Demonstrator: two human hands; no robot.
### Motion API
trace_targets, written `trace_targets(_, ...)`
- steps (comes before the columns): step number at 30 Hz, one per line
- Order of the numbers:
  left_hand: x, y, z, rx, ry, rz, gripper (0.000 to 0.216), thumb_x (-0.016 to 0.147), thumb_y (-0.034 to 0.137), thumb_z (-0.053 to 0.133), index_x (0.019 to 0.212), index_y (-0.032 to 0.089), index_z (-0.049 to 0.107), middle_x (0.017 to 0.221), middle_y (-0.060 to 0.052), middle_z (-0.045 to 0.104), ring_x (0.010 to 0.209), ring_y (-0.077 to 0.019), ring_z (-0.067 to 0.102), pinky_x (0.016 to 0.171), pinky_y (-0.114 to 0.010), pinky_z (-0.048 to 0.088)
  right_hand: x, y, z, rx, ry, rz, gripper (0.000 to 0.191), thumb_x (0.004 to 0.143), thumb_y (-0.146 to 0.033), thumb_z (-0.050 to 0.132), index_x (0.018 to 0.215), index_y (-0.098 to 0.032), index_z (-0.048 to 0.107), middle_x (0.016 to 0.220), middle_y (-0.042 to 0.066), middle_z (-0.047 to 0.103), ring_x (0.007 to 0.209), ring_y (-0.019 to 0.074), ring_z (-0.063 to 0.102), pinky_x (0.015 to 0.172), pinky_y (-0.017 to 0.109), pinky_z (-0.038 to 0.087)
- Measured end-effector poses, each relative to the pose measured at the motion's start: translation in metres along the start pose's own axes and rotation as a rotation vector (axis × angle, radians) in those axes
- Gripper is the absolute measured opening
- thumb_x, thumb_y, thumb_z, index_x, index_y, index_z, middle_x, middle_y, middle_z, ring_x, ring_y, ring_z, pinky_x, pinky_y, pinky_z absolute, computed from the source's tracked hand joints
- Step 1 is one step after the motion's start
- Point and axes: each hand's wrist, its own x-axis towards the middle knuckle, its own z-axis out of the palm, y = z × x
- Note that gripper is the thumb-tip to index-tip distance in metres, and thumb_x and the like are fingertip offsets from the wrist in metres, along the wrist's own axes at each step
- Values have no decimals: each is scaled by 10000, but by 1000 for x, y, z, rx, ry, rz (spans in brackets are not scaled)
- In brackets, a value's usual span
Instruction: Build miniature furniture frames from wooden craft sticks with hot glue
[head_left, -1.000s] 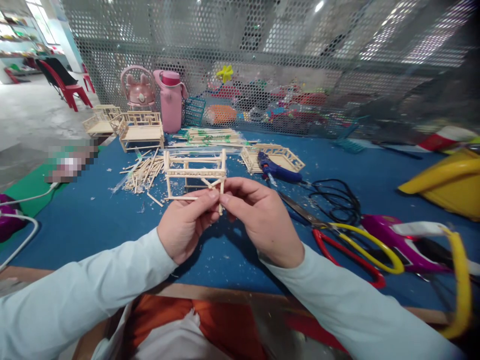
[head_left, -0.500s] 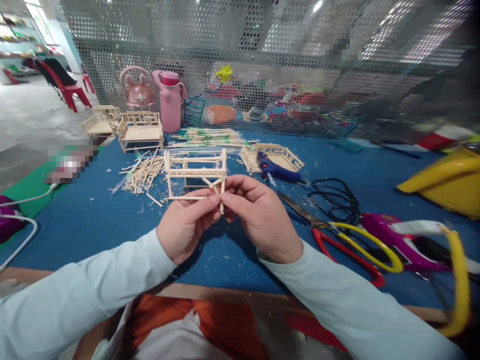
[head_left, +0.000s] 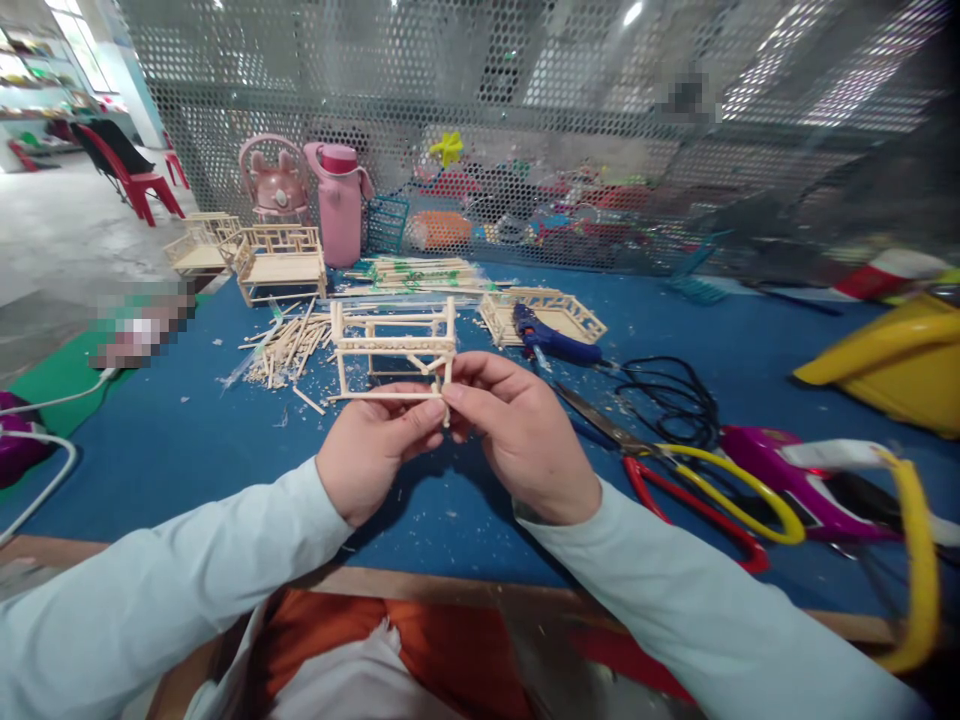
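Observation:
A small frame of pale wooden sticks (head_left: 394, 344) is held up in front of me, above the blue tabletop. My left hand (head_left: 379, 440) pinches its lower right corner, thumb on the near side, with the fingers partly hidden behind. Closed on the right-hand post of the same frame is my right hand (head_left: 517, 430), thumb and forefinger pressed near the corner. The two thumbs nearly meet there. A short slanted stick shows just above the fingertips. Behind the frame lies a pile of loose sticks (head_left: 292, 345).
Finished-looking stick models (head_left: 281, 265) stand at the back left near a pink bottle (head_left: 341, 205). A blue glue gun (head_left: 559, 338) rests against another stick model (head_left: 495, 315). Large scissors (head_left: 637, 450) and a purple tool (head_left: 810, 485) lie right. Perforated metal (head_left: 510, 60) closes off the back.
My left thumb has shifted slightly right and up along the corner. The lower stick now shows running across to the right post. The frame itself has barely moved.

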Motion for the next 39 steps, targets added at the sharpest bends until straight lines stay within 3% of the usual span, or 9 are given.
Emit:
trace_targets(5, 1, 0, -1, -21, 29, -31, 317, 542, 285, 834, 703, 110, 624, 641, 15, 599, 573, -49, 526, 557, -157, 438, 13, -7, 2, 111, 15, 88, 112, 672, -255, 640, 685, -161, 581, 554, -54, 533, 448, 48, 444, 405, 174, 347)
trace_targets(13, 2, -2, -3, 29, 98, -35, 376, 512, 350, 835, 669, 125, 578, 575, 40, 540, 500, -36, 475, 490, -154, 412, 69, -31, -5, 223, 80, 319, 119, 806, -151, 504, 703, -152, 563, 548, -36, 541, 449, 49, 465, 368, 147, 329)
trace_targets(18, 4, -3, -5, 47, 106, -42, 474, 480, 319, 852, 855, 125, 636, 583, 47, 565, 479, -33, 467, 486, -164, 406, 74, -30, -11, 120, 70, 298, 152, 836, -233, 540, 704, -157, 541, 618, -16, 560, 513, 63, 507, 412, 158, 365)
trace_targets(21, 5, -4, -6, 67, 97, -45, 459, 499, 318, 845, 865, 113, 658, 581, 36, 575, 479, -35, 476, 479, -166, 400, 66, -29, -25, -120, 103, 143, 207, 817, -370, 570, 751, -177, 532, 709, -1, 574, 586, 85, 527, 475, 186, 400)
trace_targets(25, 5, -3, -6, 51, 105, -39, 424, 486, 277, 854, 825, 117, 655, 629, 8, 626, 541, -55, 542, 517, -171, 433, 37, -34, -61, -810, 228, -147, 201, 788, -377, 566, 754, -180, 563, 690, -2, 583, 598, 108, 493, 562, 239, 381)
trace_targets(28, 3, -1, -4, 57, 104, -48, 437, 453, 254, 866, 809, 121, 648, 642, 6, 643, 557, -61, 561, 528, -172, 446, 3, -36, -84, -1258, 108, -31, 203, 774, -355, 553, 662, -189, 580, 571, -11, 568, 537, 126, 479, 538, 261, 337)
trace_targets(32, 1, 1, -2, 69, 88, -60, 422, 463, 239, 860, 813, 116, 660, 613, 26, 627, 538, -49, 551, 530, -173, 446, -41, -32, -103, -1444, -9, 112, 306, 835, -439, 453, 706, -205, 603, 625, 16, 634, 570, 163, 567, 549, 279, 393)
trace_targets(36, 1, 1, -2, 78, 83, -49, 412, 471, 217, 854, 826, 112, 674, 587, 41, 612, 522, -40, 536, 525, -172, 437, -62, -17, -134, -1741, 192, 32, 333, 820, -392, 462, 921, -135, 648, 918, 158, 679, 849, 297, 634, 717, 388, 474)
trace_targets(39, 3, 1, -3, 81, 78, -35, 442, 454, 235, 860, 839, 115, 681, 579, 48, 606, 507, -35, 522, 519, -171, 428, -66, -7, -155, -1851, 214, 59, 386, 826, -371, 442, 970, -80, 650, 939, 217, 668, 881, 353, 628, 757, 448, 476)
